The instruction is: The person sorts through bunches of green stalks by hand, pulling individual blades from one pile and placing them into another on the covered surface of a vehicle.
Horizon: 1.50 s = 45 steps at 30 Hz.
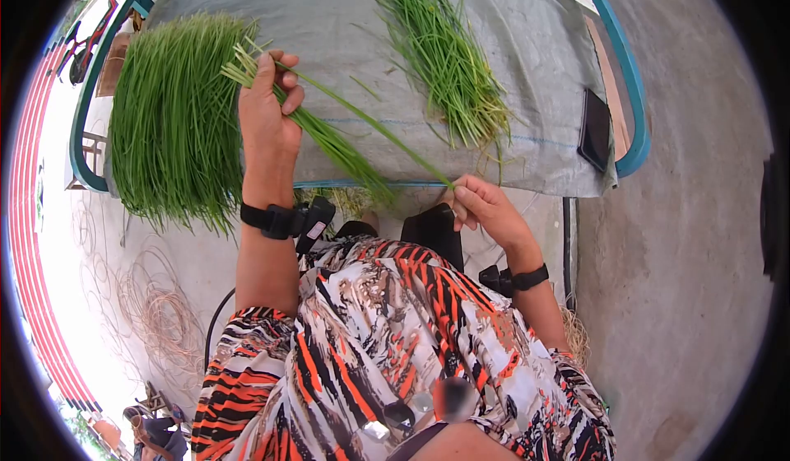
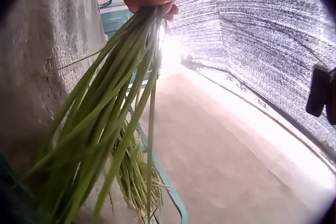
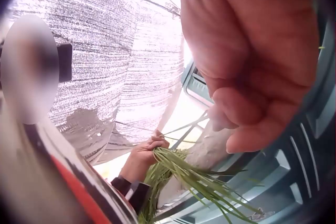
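Note:
My left hand (image 1: 270,114) grips a small bunch of green chives (image 1: 336,146) near its pale cut ends, over the cloth. The leaves slant down toward me, past the near edge of the cloth. One long chive leaf (image 1: 370,122) stretches apart from the bunch, running from the left hand to the right hand (image 1: 494,212), whose thumb and fingers pinch its tip. Seen from the left wrist, the bunch (image 2: 105,103) fans out below the fingers. In the right wrist view the right hand (image 3: 252,50) looms close, with the gripped bunch (image 3: 191,174) beyond.
A thick, neatly aligned pile of chives (image 1: 177,123) lies left on the grey cloth (image 1: 321,8). A looser heap of chives (image 1: 444,62) is at the right, near a dark phone (image 1: 594,130). A teal frame (image 1: 629,99) borders the surface. Tangled twine (image 1: 164,309) lies on the floor.

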Tool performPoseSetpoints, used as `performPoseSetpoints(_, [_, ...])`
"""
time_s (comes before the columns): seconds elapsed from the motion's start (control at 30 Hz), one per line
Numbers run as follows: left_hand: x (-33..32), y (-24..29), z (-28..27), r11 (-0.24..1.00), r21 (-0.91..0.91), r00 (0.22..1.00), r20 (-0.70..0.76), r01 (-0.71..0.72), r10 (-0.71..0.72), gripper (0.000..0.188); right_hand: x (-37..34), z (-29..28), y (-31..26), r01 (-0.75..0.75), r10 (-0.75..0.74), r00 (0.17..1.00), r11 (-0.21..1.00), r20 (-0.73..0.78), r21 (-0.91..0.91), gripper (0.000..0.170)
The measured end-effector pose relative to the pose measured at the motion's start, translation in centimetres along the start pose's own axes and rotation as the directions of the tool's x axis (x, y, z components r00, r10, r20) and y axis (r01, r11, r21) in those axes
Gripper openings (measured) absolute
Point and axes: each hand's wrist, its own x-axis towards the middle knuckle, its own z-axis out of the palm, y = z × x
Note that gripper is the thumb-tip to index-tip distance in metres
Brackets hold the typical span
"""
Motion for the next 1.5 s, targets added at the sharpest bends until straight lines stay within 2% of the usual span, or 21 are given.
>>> performPoseSetpoints(0.23, [0.0, 0.0, -0.5, 0.999, 0.026, 0.999, 0.002, -0.036, 0.036, 0.019, -0.3, 0.5, 1.1, -0.03, 0.03, 1.0, 1.0, -0.009, 0.01, 0.021])
performPoseSetpoints(0.43, [-0.6, 0.1, 0.0, 0.994, 0.106, 0.999, -0.025, -0.041, 0.043, 0.02, 0.3, 1.1, 2.7, -0.028, 0.025, 0.999, 0.991, -0.03, -0.129, 0.018])
performPoseSetpoints(0.6, [-0.4, 0.5, -0.3, 0.994, 0.089, 0.998, -0.022, -0.061, 0.063, 0.021, 0.3, 1.5, 3.9, 0.039, -0.051, 0.996, 0.987, -0.074, -0.156, 0.016])
performPoseSetpoints(0.67, [-0.2, 0.5, -0.5, 0.997, 0.08, 0.999, -0.033, -0.013, 0.016, 0.021, 0.0, 1.6, 3.6, 0.012, -0.039, 0.992, 0.976, -0.122, -0.216, 0.013])
performPoseSetpoints(0.73, [-0.4, 0.5, -0.3, 0.996, 0.066, 0.995, -0.089, 0.059, -0.053, 0.021, -1.0, 3.2, 0.3, -0.068, -0.002, 0.978, 0.942, -0.207, -0.329, 0.011])
performPoseSetpoints(0.8, [-1.1, 0.2, 0.8, 0.987, 0.036, 0.971, -0.187, 0.157, -0.147, 0.019, -1.1, 3.3, -1.0, 0.043, -0.207, 0.941, 0.857, -0.267, -0.513, 0.013])
performPoseSetpoints(0.83, [-1.1, 0.0, 0.7, 0.982, -0.014, 0.971, -0.149, 0.189, -0.189, 0.019, -1.1, 3.2, -1.6, 0.086, -0.311, 0.908, 0.794, -0.28, -0.601, 0.014])
performPoseSetpoints(0.93, [-1.2, -1.5, -0.3, 0.949, -0.15, 0.959, -0.008, 0.279, -0.283, 0.018, -0.7, 2.8, -3.5, 0.138, -0.48, 0.761, 0.778, -0.437, -0.614, 0.014])
performPoseSetpoints(1.03, [-1.6, -1.5, -0.6, 0.921, -0.184, 0.937, 0.128, 0.344, -0.325, 0.018, 1.0, 1.9, -4.4, 0.11, -0.612, 0.599, 0.702, -0.516, -0.704, 0.015])
performPoseSetpoints(1.13, [-3.0, -0.7, 1.4, 0.939, -0.078, 0.939, 0.111, 0.336, -0.327, 0.019, 3.1, 1.3, -5.0, 0.012, -0.73, 0.513, 0.532, -0.451, -0.847, 0.015])
performPoseSetpoints(1.3, [-5.3, -0.2, 3.9, 0.944, 0.149, 0.935, 0.157, 0.295, -0.317, 0.022, 4.7, 1.7, -5.4, -0.075, -0.687, 0.532, 0.545, -0.495, -0.835, 0.015])
performPoseSetpoints(1.43, [-6.3, -1.0, 4.6, 0.922, 0.278, 0.914, 0.225, 0.271, -0.336, 0.023, 5.7, 1.5, -5.0, -0.13, -0.697, 0.531, 0.495, -0.482, -0.859, 0.014])
performPoseSetpoints(1.5, [-6.7, -1.5, 4.9, 0.9, 0.345, 0.909, 0.222, 0.266, -0.354, 0.024, 5.7, 1.3, -4.9, -0.108, -0.649, 0.547, 0.571, -0.528, -0.814, 0.013])
